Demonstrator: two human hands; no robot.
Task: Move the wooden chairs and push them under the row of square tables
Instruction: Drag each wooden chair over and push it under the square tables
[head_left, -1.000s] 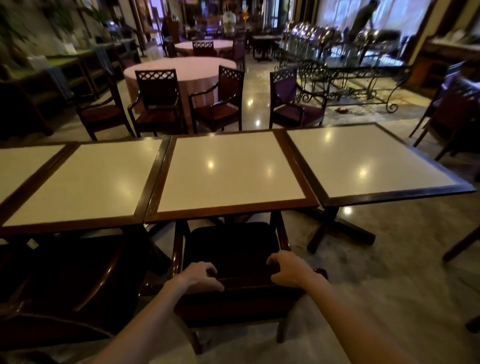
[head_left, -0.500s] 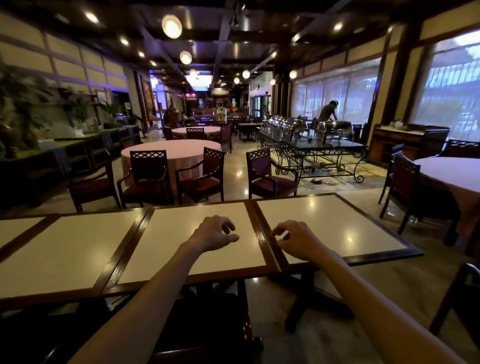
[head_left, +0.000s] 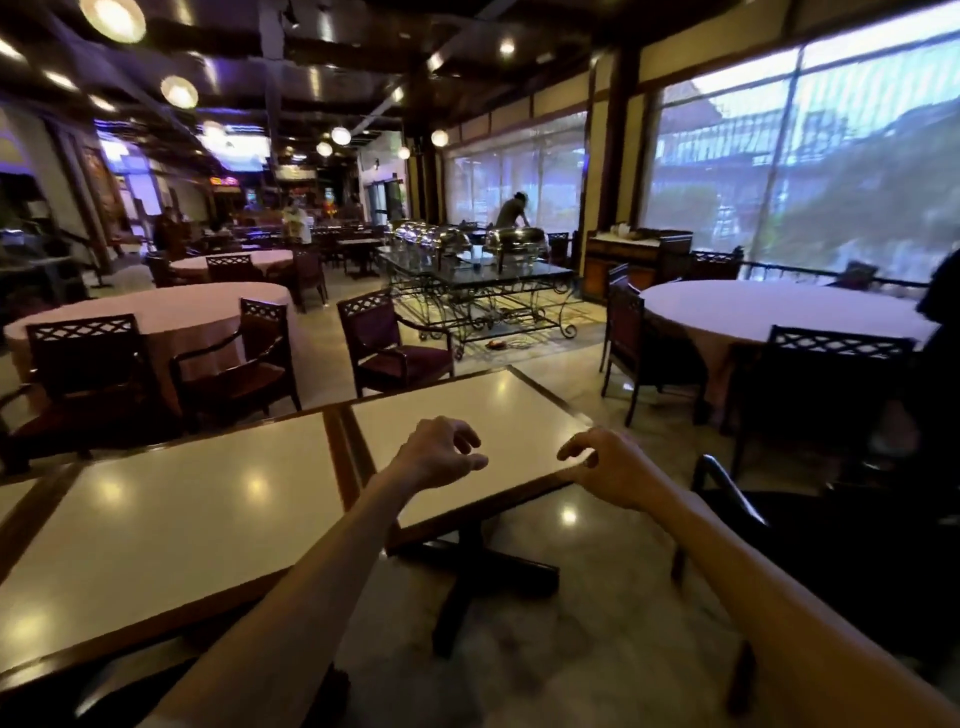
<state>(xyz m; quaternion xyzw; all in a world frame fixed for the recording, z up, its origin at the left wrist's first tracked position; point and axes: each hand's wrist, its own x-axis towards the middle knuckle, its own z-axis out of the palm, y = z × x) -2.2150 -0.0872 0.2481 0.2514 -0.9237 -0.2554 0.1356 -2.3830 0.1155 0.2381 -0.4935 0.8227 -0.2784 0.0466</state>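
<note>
Both hands hang free above the end table of the row, the left hand (head_left: 441, 457) and the right hand (head_left: 613, 467) each loosely curled and grasping nothing. The next dark wooden armchair (head_left: 810, 561) stands just right of that cream-topped, dark-framed square table (head_left: 498, 415), nearer the right hand, though its facing is hard to tell in the shadow. Two square tables of the row show fully, plus a sliver of a third at the left edge; one loose chair stands on this side.

Polished floor (head_left: 613, 613) carries square tables (head_left: 182, 525), tops bare and glossy; dark chair (head_left: 810, 551) at 3 o'clock.
</note>
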